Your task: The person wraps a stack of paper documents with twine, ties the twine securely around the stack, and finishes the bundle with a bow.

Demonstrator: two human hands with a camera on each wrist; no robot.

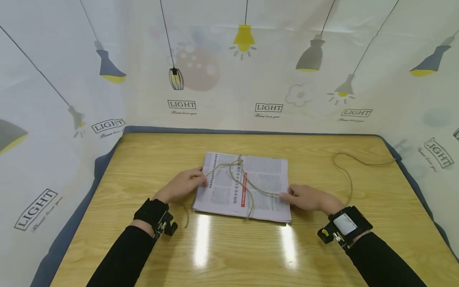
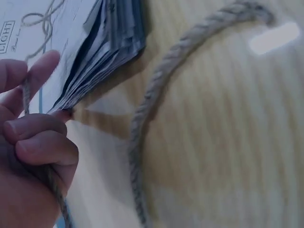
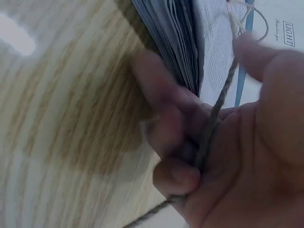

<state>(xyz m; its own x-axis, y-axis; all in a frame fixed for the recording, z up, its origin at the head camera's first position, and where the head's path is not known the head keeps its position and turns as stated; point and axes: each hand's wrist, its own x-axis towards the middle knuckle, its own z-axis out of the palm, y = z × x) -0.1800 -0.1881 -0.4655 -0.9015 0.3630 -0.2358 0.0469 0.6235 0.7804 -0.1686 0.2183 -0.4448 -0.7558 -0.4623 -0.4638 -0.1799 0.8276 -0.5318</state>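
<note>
A stack of folded newspapers [image 1: 220, 201] lies flat on the table, its layered edges [image 2: 121, 35] showing in the left wrist view. Twine [image 1: 263, 192] crosses over the top sheet, with a loose loop and a crossing near the far edge. At the stack's left side, my left hand [image 1: 183, 184] grips one length of twine between curled fingers. On the right side my right hand [image 1: 306, 197] holds the other length, which runs across the palm [image 3: 237, 142] and under curled fingers. Some right fingertips are blurred beside the paper edges.
A twine tail [image 1: 340, 169] trails over the right of the wooden table [image 1: 157, 155] to its edge. Another tail [image 2: 142, 114] curves over the wood near the left hand. Patterned cloth [image 1: 222, 115] with printed lamps stands behind and at the sides.
</note>
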